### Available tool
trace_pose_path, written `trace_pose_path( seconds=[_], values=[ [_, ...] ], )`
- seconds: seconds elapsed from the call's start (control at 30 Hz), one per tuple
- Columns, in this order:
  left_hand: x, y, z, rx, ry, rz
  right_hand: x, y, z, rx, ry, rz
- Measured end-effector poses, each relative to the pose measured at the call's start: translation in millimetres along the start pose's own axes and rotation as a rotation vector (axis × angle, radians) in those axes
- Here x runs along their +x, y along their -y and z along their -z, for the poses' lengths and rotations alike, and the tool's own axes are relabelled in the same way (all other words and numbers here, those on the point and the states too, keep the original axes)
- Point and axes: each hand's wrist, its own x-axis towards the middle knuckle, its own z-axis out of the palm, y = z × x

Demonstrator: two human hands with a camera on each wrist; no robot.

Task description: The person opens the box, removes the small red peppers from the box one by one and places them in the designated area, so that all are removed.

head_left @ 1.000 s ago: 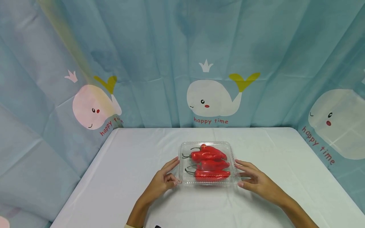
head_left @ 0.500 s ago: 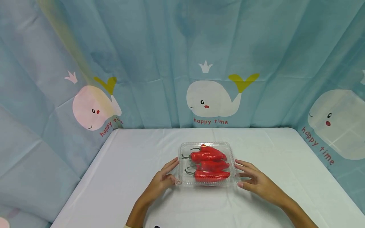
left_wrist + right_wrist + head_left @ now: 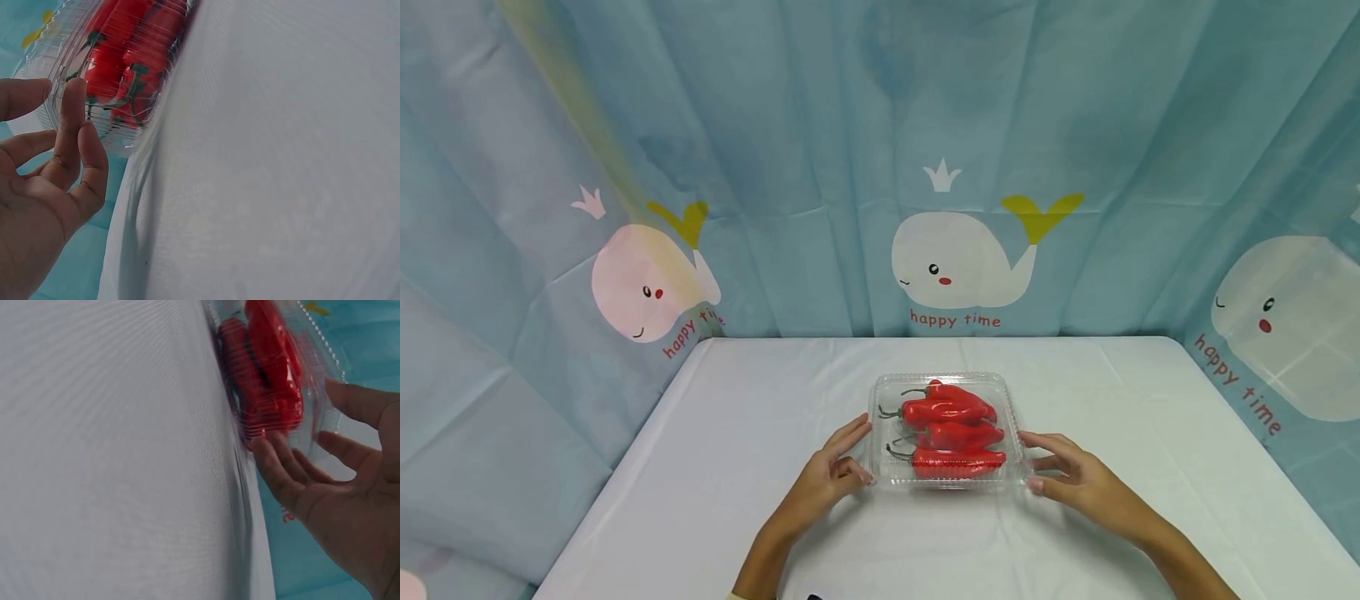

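Note:
A clear plastic clamshell box (image 3: 887, 477) lies on the table with several red peppers (image 3: 958, 462) inside, their green stems pointing left. My left hand (image 3: 820, 479) is at its left side, longer fingers along the wall, thumb and a bent finger pinching the near left corner of the rim. On the opposite side my right hand (image 3: 1086, 483) stands with spread, relaxed fingers. In the right wrist view its thumb (image 3: 359, 403) touches the beaded rim, and two lower fingertips (image 3: 265, 450) are at the base of the box. The lid lies over the peppers.
A white cloth covers the table (image 3: 760, 400). Behind it and along both sides hangs a blue curtain (image 3: 805, 167) printed with whales. A small dark object (image 3: 814, 597) shows at the bottom edge of the head view.
My right fingertips have slid slightly nearer along the box's right side. The left thumb dropped back from the corner, then returned to it. The box and peppers stay in place.

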Motion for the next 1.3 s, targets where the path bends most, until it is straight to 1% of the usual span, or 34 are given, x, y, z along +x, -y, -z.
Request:
trace_pose_path(
  seconds=[0.1, 0.2, 0.37, 0.6, 0.87, 1.0, 1.07, 1.17, 1.3],
  values=[
    [0.0, 0.0, -0.4, -0.002, 0.001, -0.002, -0.9, 0.7, 2.8, 0.13, 0.07, 0.031],
    [-0.1, 0.1, -0.4, -0.003, 0.001, -0.003, -0.8, 0.2, 6.2, 0.231, 0.133, 0.058],
    [-0.1, 0.2, -0.6, -0.006, 0.001, 0.004, 0.2, -2.2, 9.0, 0.312, 0.18, 0.063],
    [-0.6, 0.5, -0.8, -0.007, 0.001, 0.004, 1.0, -3.6, 8.4, 0.332, 0.178, 0.061],
    [-0.4, 1.4, -0.4, -0.002, 0.004, 0.002, 1.7, -7.1, 8.3, 0.343, 0.161, 0.029],
    [-0.9, -0.3, -0.9, 0.004, 0.0, 0.02, 2.4, -8.5, 7.9, 0.344, 0.15, -0.001],
    [-1.1, -1.2, -1.0, 0.011, -0.002, 0.026, 2.8, -8.3, 7.4, 0.344, 0.138, -0.019],
    [-1.0, -2.3, -1.3, 0.017, -0.002, 0.036, 3.8, -8.1, 6.0, 0.345, 0.119, -0.018],
    [-0.5, -3.2, -2.1, 0.023, -0.001, 0.04, 4.2, -7.0, 3.3, 0.306, 0.077, -0.03]
  ],
)
